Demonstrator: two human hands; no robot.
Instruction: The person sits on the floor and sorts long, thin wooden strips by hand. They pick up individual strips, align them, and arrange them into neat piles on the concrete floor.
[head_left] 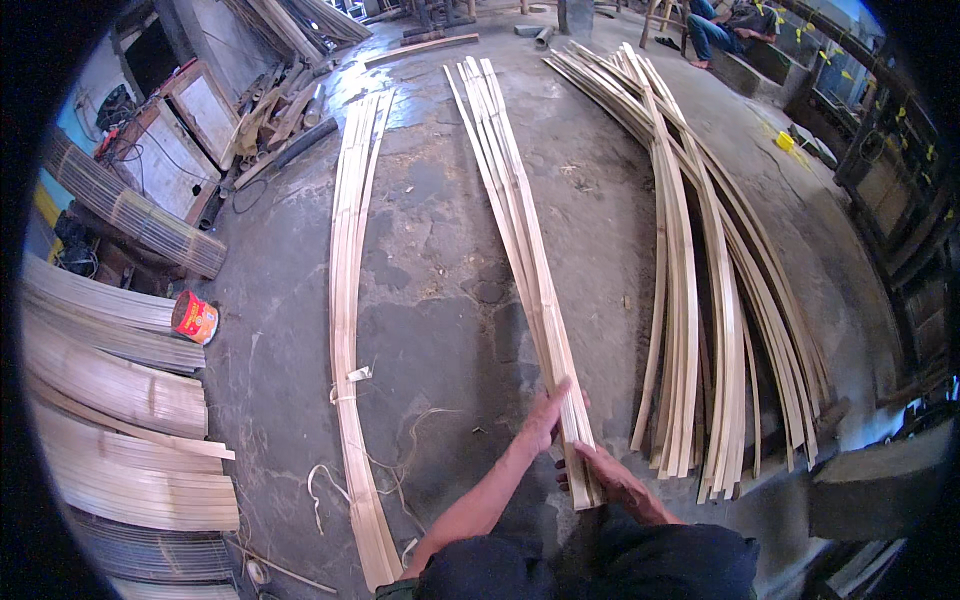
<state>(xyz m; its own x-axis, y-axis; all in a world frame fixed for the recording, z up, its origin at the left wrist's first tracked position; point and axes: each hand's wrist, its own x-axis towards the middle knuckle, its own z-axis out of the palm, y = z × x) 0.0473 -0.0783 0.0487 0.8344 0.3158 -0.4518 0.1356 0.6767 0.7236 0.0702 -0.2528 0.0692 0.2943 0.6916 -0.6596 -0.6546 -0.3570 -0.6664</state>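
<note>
A loose bundle of long, pale bamboo strips stretches away from me across the floor, fanning apart at its far end. My left hand is closed round the bundle's left side, a little up from the near end. Closer to me, my right hand grips the same strips from the right, its fingers partly hidden beneath them. To the left lies a second bundle of bamboo strips, bound with a thin tie below its middle. On my right a larger heap of strips lies crossed and spread out.
Stacked bamboo slats line the left side, with a red and orange tub on them. Loose cord trails over the concrete floor. Scrap wood is piled at the far left. A seated person is at the far right.
</note>
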